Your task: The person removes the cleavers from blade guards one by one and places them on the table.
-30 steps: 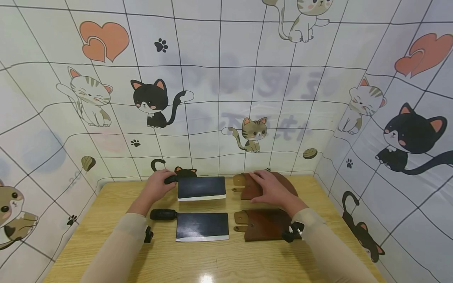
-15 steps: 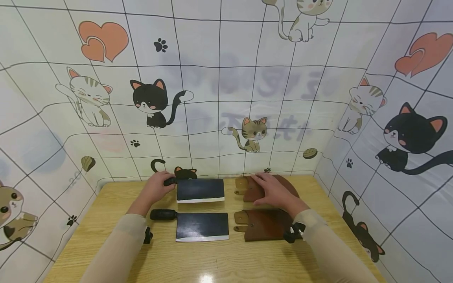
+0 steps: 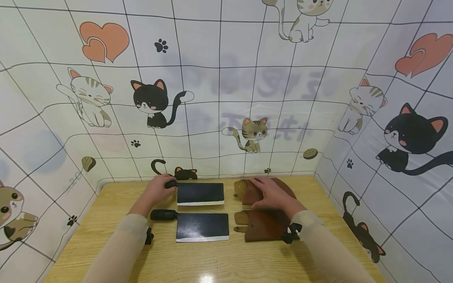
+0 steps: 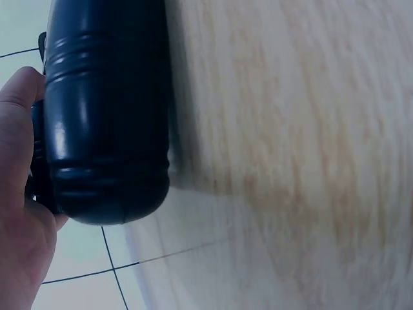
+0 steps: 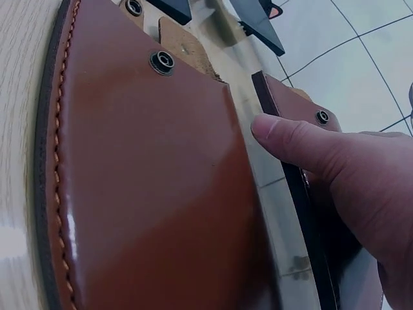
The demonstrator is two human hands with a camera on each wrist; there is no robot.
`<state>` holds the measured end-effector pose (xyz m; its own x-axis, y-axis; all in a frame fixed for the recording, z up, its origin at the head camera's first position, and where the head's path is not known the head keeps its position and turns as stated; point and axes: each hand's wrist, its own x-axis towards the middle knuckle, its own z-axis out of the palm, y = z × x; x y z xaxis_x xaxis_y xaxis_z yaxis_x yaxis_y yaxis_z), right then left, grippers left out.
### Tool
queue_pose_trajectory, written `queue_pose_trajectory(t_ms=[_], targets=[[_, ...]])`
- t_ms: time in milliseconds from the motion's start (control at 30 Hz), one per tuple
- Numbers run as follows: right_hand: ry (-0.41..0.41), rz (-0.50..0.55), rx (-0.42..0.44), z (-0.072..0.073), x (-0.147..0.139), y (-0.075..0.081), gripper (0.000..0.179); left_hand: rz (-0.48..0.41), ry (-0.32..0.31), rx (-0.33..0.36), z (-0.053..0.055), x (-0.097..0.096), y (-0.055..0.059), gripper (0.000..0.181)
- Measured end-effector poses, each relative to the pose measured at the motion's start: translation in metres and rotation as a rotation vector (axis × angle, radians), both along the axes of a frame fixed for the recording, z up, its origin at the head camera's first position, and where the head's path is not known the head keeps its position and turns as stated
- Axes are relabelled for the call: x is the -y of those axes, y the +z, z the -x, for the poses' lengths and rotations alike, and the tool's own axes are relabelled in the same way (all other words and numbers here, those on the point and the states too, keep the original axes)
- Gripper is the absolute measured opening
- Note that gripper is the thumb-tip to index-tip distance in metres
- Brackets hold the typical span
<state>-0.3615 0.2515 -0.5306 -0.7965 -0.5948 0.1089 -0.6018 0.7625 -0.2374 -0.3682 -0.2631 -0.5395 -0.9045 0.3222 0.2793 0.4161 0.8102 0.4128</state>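
At the back of the table my left hand (image 3: 158, 189) grips the black handle of the far cleaver (image 3: 200, 193), whose dark blade points right with its pale edge toward me. In front of it lies the near cleaver (image 3: 202, 227), whose ribbed handle (image 4: 106, 116) fills much of the left wrist view and partly hides the gripping hand (image 4: 22, 174). My right hand (image 3: 272, 193) holds the far brown leather sheath (image 3: 249, 195), thumb along its near edge. Below that is the near sheath (image 3: 263, 226), stitched and studded (image 5: 148, 168), partly behind my right wrist.
A light wooden table (image 3: 191, 261) carries everything. White grid-patterned cloth (image 3: 219, 90) with cartoon cats encloses it at the back and both sides, close behind the far cleaver and far sheath. Each sleeved wrist wears a small black device (image 3: 292, 232).
The far cleaver has come slightly toward me and lower, still gripped in my left hand. The far sheath has also shifted a little nearer with my right hand. The near pair has not moved.
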Motion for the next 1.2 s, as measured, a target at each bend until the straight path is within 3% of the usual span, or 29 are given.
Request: queue_pose_trajectory(t_ms=[433, 633, 1200], targets=[[0.007, 0.003, 0.046, -0.002, 0.003, -0.001, 0.110, 0.019, -0.037, 0.014, 0.009, 0.000, -0.016, 0.036], [0.011, 0.000, 0.050, 0.004, 0.003, -0.006, 0.109, 0.031, -0.051, 0.011, 0.011, -0.003, -0.018, 0.036], [-0.030, -0.029, 0.193, 0.009, 0.008, -0.014, 0.107, 0.039, -0.055, 0.030, 0.012, -0.011, -0.023, 0.035]])
